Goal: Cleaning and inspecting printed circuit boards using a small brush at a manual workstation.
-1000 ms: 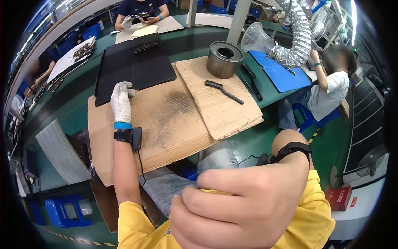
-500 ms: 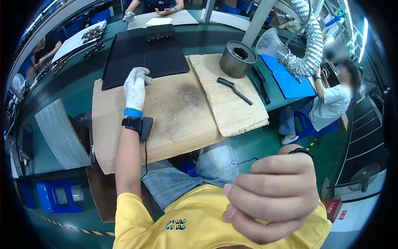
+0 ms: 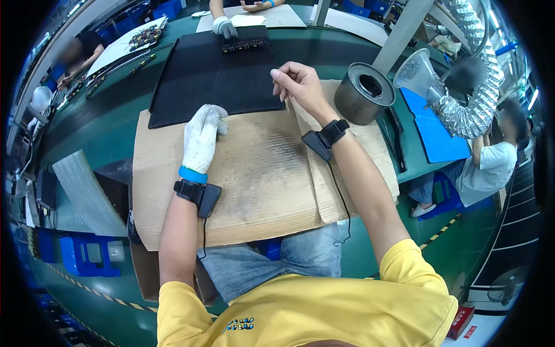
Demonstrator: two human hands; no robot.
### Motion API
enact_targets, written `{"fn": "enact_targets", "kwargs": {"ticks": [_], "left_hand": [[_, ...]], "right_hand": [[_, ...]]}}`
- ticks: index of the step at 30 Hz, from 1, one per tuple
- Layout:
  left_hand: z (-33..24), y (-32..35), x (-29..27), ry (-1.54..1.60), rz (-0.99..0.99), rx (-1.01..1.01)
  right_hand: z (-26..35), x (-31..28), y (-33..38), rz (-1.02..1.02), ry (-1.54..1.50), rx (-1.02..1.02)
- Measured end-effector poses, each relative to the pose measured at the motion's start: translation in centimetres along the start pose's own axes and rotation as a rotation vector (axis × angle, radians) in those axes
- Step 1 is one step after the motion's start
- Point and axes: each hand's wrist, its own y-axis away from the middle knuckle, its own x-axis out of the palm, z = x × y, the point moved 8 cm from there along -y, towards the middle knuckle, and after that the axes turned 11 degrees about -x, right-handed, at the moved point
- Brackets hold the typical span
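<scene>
My left hand (image 3: 202, 136), in a white knit glove with a blue band at the wrist, rests on the brown cardboard (image 3: 254, 191) by the near edge of a black mat (image 3: 202, 81). Its fingers are loosely bent, and I see nothing in them. My bare right hand (image 3: 302, 87) is over the mat's right edge, thumb out and fingers bent, with nothing visible in it. At the mat's far end is a strip of small dark parts (image 3: 244, 45). A co-worker's gloved hand (image 3: 224, 27) reaches to it and seems to touch it.
Right of my right hand stands a round dark metal pot (image 3: 364, 98). Beyond it are a black brush (image 3: 398, 139), a blue board (image 3: 433, 130) and a silver extraction hose (image 3: 480, 87) with a clear funnel (image 3: 417, 75). Cords hang from both my wrist devices.
My right hand has moved from close before the camera to the mat's right edge. The co-worker's gloved hand has come to the strip. My left hand stays near the mat; the view has shifted.
</scene>
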Motion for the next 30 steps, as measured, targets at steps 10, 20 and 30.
{"fn": "enact_targets", "kwargs": {"ticks": [10, 20, 30], "left_hand": [[-0.5, 0.4, 1.9, -0.105, 0.065, -0.042], [-5.7, 2.0, 4.5, -0.056, 0.138, 0.019], [-2.8, -3.3, 6.7, 0.039, 0.241, 0.063]], "right_hand": [[-5.9, 0.1, 1.9, 0.011, -0.023, 0.183], [-6.2, -0.9, 2.0, -0.041, -0.146, 0.197], [-6.4, -1.1, 2.7, -0.047, -0.186, 0.202]]}}
